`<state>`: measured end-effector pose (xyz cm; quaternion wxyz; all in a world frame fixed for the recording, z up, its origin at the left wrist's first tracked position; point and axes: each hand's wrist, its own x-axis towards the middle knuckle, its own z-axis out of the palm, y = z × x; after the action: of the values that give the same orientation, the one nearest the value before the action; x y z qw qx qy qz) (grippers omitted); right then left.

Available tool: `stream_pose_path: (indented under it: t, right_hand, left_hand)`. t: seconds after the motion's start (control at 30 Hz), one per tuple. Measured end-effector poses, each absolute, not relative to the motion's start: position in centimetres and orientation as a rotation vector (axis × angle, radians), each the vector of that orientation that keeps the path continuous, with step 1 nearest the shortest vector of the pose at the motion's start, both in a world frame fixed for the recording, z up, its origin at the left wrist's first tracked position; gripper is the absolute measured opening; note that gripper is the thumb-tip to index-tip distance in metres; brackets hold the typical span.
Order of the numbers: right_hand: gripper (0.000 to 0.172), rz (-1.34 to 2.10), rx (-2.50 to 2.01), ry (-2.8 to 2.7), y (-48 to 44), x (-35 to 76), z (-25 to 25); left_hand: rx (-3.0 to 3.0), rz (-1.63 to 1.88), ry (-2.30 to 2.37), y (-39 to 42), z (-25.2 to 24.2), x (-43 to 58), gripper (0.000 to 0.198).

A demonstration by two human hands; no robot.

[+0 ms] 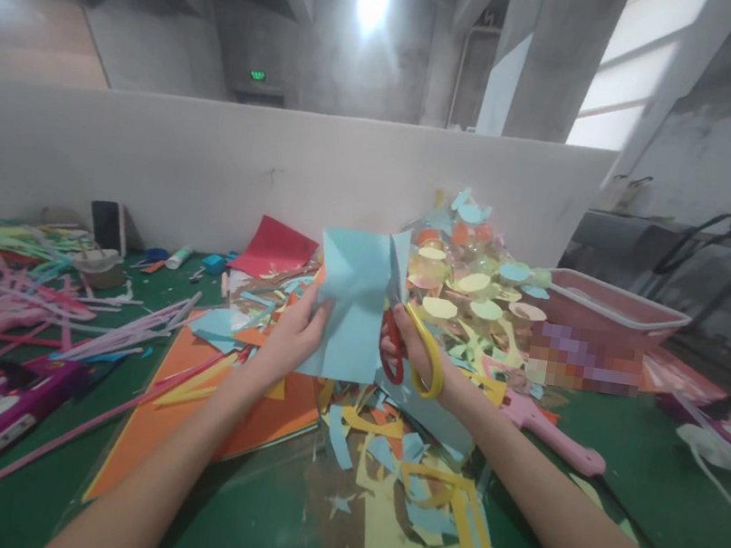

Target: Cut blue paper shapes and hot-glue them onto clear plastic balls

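The green bench (653, 464) runs up to a white partition (149, 159) along its far edge. Orange sheets (180, 411) lie left of centre, with paper scraps (415, 492) heaped towards the near edge. Pipe cleaners (25, 296) crowd the left end and a pink basin (614, 307) sits at the far right. Bare green shows only at the near right.

Held above mid-bench, the blue paper (349, 317) stands upright, its long axis vertical and its face towards the person. The left hand (291, 336) pinches its left edge, fingers together on the sheet. The right hand (415, 355) has its fingers through the loops of the red-and-yellow scissors (427, 343), at the paper's right edge. The blades point up and away towards the partition, mostly hidden by the sheet.

A green lit sign (257, 75) on the far wall is too small to read.
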<state>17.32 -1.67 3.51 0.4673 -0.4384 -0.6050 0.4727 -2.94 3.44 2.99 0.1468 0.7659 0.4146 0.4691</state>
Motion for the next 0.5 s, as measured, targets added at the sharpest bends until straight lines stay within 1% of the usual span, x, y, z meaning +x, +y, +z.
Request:
stream_pose_path:
  t: [0.23,0.5]
  right_hand:
    - [0.053,1.175,-1.063,-1.505,-1.6,17.6,3.4]
    - [0.051,1.148,-1.094,-1.454,-0.6,17.0,2.4]
  left_hand:
    - [2.041,1.47,1.18,3.6,3.2,-3.2,0.039]
    - [1.952,1.453,1.33,4.2,3.1,-3.4,0.038]
